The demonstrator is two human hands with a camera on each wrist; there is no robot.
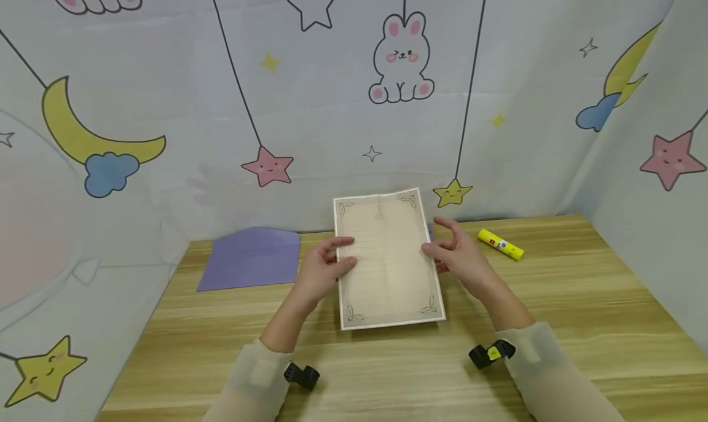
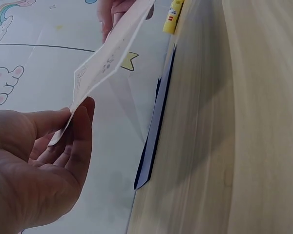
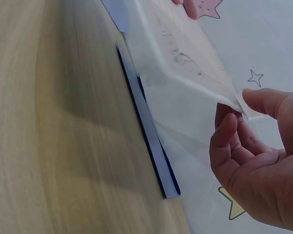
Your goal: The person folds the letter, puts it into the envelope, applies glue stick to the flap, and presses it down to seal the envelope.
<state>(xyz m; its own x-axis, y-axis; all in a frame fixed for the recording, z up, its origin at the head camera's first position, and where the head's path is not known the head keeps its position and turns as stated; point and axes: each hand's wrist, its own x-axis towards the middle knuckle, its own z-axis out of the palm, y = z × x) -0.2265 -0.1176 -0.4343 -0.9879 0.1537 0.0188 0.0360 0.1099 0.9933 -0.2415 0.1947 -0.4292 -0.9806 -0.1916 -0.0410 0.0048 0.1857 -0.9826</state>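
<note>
A cream sheet of letter paper point(image 1: 389, 262) with ornate corners and faint lines is held up above the table, tilted, with a slight crease across it. My left hand point(image 1: 319, 271) pinches its left edge between thumb and fingers. On the opposite edge, my right hand point(image 1: 463, 257) pinches the sheet, its index finger raised off the paper in the head view. Both wrist views show the grips, thumb point(image 2: 51, 122) in front and fingers behind. Behind the sheet lies a folded purple piece point(image 3: 149, 131), mostly hidden in the head view.
A purple envelope point(image 1: 251, 259) lies at the back left of the wooden table point(image 1: 387, 379). To the right of the sheet is a yellow glue stick point(image 1: 500, 244). A white cloth point(image 1: 332, 115) printed with stars, moons and rabbits hangs behind and at the sides.
</note>
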